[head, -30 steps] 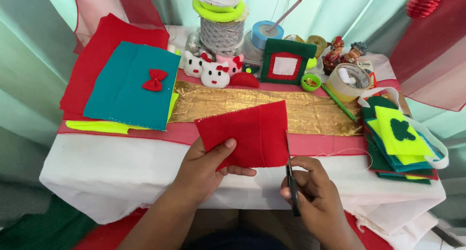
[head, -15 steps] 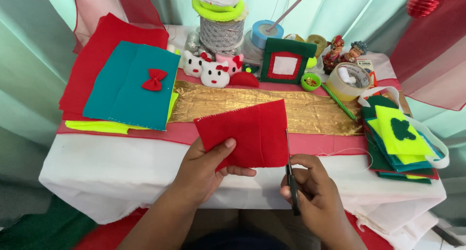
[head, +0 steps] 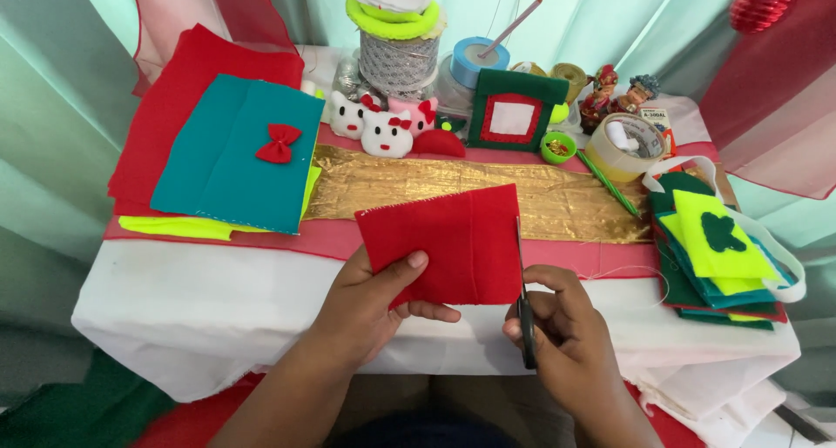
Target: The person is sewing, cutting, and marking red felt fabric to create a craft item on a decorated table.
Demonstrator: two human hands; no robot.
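My left hand [head: 374,304] holds a rectangular piece of red felt [head: 440,243] up in front of me, thumb on its front near the lower left. My right hand [head: 566,335] grips a pair of dark scissors [head: 524,304], whose blades run up along the felt's right edge. Both hands hover above the near edge of a small table covered with a white cloth [head: 218,300].
On the table lie a gold fabric strip [head: 557,200], a teal felt sheet with a red bow [head: 244,152] on red and yellow felt, a stack of green and yellow felt [head: 714,248], a tape roll [head: 631,143], white toy cats [head: 383,130], ribbon spools and a green frame [head: 514,113].
The red felt and both hands have stayed nearly in place; the scissors sit slightly further along the felt's right edge.
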